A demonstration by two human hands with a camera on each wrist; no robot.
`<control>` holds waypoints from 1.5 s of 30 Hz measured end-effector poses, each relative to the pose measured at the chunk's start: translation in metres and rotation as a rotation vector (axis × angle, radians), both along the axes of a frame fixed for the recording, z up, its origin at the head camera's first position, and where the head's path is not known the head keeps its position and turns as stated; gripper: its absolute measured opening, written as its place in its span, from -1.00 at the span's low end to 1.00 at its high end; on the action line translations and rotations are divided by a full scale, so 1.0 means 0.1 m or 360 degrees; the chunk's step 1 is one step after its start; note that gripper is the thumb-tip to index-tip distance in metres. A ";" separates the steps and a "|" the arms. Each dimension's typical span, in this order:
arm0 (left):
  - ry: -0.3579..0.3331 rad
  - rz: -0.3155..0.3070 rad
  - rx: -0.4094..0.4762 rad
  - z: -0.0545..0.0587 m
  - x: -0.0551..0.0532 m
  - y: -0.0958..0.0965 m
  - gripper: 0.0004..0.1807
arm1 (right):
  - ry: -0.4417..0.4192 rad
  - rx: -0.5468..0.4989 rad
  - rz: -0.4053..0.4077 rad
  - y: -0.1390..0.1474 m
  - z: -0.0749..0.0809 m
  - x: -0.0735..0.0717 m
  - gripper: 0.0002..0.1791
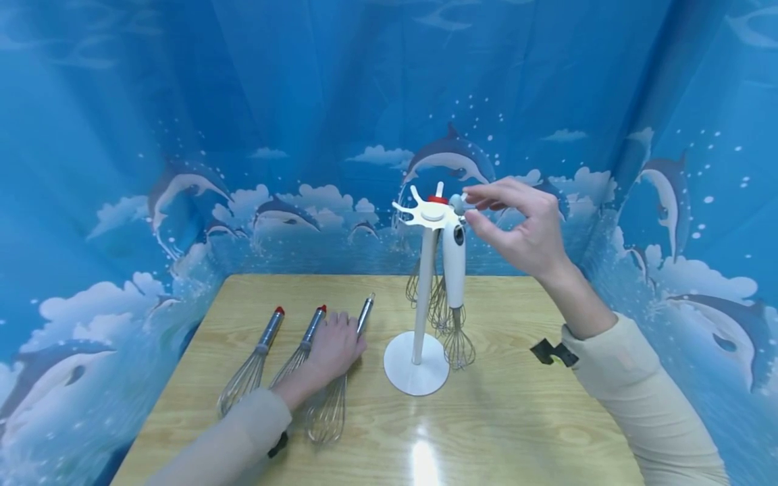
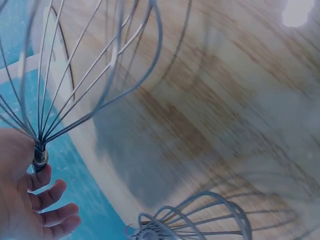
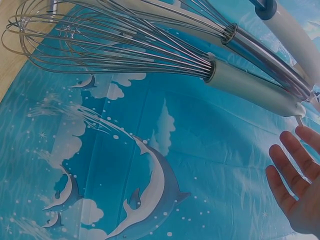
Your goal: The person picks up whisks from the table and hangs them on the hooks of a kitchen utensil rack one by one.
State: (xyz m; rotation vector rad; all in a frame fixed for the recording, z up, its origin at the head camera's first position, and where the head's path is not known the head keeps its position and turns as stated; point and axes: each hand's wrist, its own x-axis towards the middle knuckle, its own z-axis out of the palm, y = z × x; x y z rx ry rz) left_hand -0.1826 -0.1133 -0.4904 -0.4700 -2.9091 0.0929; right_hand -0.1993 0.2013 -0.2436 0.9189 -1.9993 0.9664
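Observation:
On the table's left side, my left hand (image 1: 336, 344) grips a steel whisk (image 1: 365, 315), whose wire end points toward me. In the left wrist view, thumb and index finger pinch its neck (image 2: 41, 156); the other fingers are loosely bent. My right hand (image 1: 525, 226) is raised at the top of a white rotating utensil stand (image 1: 425, 297), fingers spread beside a hook. Nothing is held in it. A white-handled whisk (image 1: 454, 266) hangs just below. The right wrist view shows fingertips near the hanging end of a pale-handled whisk (image 3: 255, 90) and a steel-handled whisk (image 3: 270, 62).
Two more steel whisks with red tips, the outer whisk (image 1: 270, 331) and the inner whisk (image 1: 314, 324), lie left of my left hand. The stand's round base (image 1: 401, 371) rests mid-table. A blue dolphin-print curtain (image 1: 340, 101) encloses the wooden table (image 1: 516, 418).

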 end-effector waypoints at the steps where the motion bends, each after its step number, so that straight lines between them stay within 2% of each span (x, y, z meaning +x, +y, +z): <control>1: 0.0012 -0.0003 0.0024 0.01 0.00 0.00 -0.62 | -0.0001 0.0000 0.0001 0.00 0.00 0.00 -0.65; 3: 0.0038 -0.0001 0.0068 0.04 0.00 -0.01 -0.63 | -0.0005 0.0004 0.0000 0.00 0.00 0.00 -0.65; 10: 0.0156 0.0027 0.0090 0.09 -0.03 -0.04 -0.63 | -0.0009 -0.0009 -0.0005 0.00 -0.02 -0.01 -0.66; 17: 0.0211 0.0032 0.0146 0.15 -0.01 -0.01 -0.67 | -0.0006 -0.0004 -0.0002 -0.01 0.00 0.00 -0.65; 23: 0.0276 -0.0004 0.0187 0.22 0.04 0.03 -0.70 | -0.0002 -0.0004 0.0001 0.00 0.00 -0.01 -0.65; 35: 0.0495 -0.0095 0.0295 0.41 0.15 0.09 -0.75 | -0.0004 -0.0007 -0.0002 0.00 -0.02 -0.02 -0.65; 45: 0.0681 -0.0178 0.0289 0.65 0.23 0.15 -0.72 | -0.0004 0.0026 0.0004 0.01 0.01 -0.02 -0.65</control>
